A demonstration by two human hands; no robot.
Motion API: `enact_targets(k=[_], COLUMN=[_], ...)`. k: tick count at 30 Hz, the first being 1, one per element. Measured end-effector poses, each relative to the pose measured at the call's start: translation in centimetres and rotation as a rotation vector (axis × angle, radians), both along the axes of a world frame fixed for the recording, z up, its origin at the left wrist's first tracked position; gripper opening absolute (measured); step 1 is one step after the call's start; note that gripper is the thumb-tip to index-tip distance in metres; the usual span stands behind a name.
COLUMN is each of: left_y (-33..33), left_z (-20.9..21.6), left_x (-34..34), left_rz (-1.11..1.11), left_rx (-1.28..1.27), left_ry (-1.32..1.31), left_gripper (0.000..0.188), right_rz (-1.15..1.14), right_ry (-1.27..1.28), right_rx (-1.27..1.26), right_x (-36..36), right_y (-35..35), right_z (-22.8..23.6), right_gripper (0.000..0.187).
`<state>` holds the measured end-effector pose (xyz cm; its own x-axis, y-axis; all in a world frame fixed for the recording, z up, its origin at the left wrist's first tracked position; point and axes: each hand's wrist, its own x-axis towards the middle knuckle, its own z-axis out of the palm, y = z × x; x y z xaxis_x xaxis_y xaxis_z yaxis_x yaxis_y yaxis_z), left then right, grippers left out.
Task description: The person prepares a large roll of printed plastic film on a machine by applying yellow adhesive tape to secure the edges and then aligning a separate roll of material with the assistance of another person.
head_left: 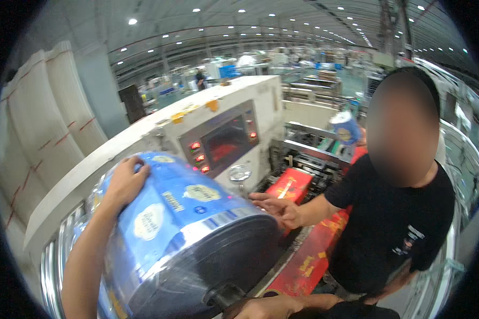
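Note:
A large roll of blue printed plastic film (pixel 178 212), with white cloud-shaped patches, fills the near left. Its dark flat end faces right, with a black shaft (pixel 223 294) sticking out of the middle. My left hand (pixel 127 181) lies on top of the roll, its fingers spread over the film. At the lower edge my right hand (pixel 266 307) is closed around the shaft's end; the picture's edge cuts off part of it. A co-worker's hand (pixel 282 210) reaches to the roll's far right rim, with its fingers slightly bent.
A white machine housing (pixel 266 117) with a control screen (pixel 229 139) stands behind the roll. Red boxes or panels (pixel 303 266) lie on the machine at right. The co-worker in a black T-shirt (pixel 394 223) stands close on the right. A smaller blue-and-white roll (pixel 346 127) is farther back.

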<state>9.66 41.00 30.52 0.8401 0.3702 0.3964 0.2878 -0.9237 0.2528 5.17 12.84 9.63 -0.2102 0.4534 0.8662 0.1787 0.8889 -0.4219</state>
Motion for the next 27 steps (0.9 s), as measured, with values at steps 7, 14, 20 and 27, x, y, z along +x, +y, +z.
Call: enact_targets(k=[7, 14, 20, 27], left_y=[1.3, 1.4, 2.0, -0.7], left_z=[-0.1, 0.0, 0.3, 0.6], left_x=[0.8, 1.1, 1.8, 1.5], left_rz=[-0.04, -0.027, -0.022, -0.175], left_rx=[0.021, 0.042, 0.252, 0.61], left_ry=[-0.056, -0.011, -0.091, -0.136], left_gripper=[0.033, 0.033, 0.038, 0.024], right_rz=[-0.076, -0.027, -0.042, -0.943], right_ry=[-0.214, -0.059, 0.315, 1.296], right_rx=[-0.312, -0.347, 0.008, 0.006], right_x=[0.6, 0.5, 3.8, 15.1], right_y=[-0.5, -2.1, -5.6, -13.5], right_z=[0.2, 3.0, 1.3, -3.6], right_gripper=[0.028, 0.017, 0.021, 0.022])
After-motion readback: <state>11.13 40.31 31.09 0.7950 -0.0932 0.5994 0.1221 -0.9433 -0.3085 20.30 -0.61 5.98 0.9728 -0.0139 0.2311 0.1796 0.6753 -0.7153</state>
